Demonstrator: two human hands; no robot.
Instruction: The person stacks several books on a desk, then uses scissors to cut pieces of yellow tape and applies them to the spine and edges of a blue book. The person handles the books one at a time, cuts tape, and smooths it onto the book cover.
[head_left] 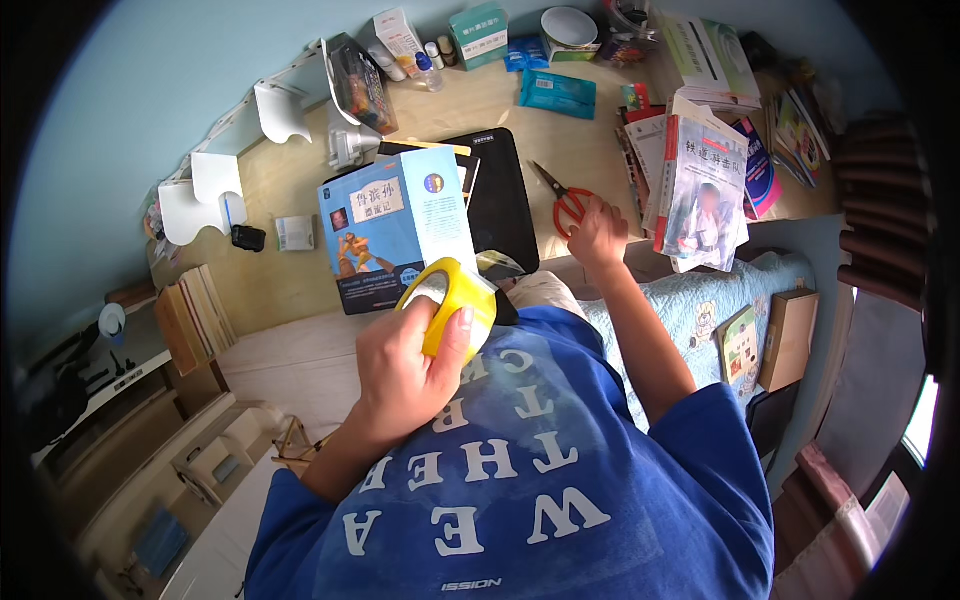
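Observation:
My left hand (405,365) is wrapped round a roll of yellow tape (470,300), raised in front of my chest with the thumb on its outer face. My right hand (600,235) has its fingers curled at the red handles of a pair of scissors (568,203). The scissors lie on the desk, their dark blades pointing away to the upper left. A blue-covered book (365,235) with a pale blue flap rests partly over a black flat board (510,200); the tape roll hides its lower right corner.
Stacked books (705,190) stand on the right of the wooden desk (265,190). Along the back are a teal box (480,35), a blue wipes packet (557,94) and small bottles (428,75). A small white box (295,233) sits at the left. A quilted bed (660,320) lies beyond my right arm.

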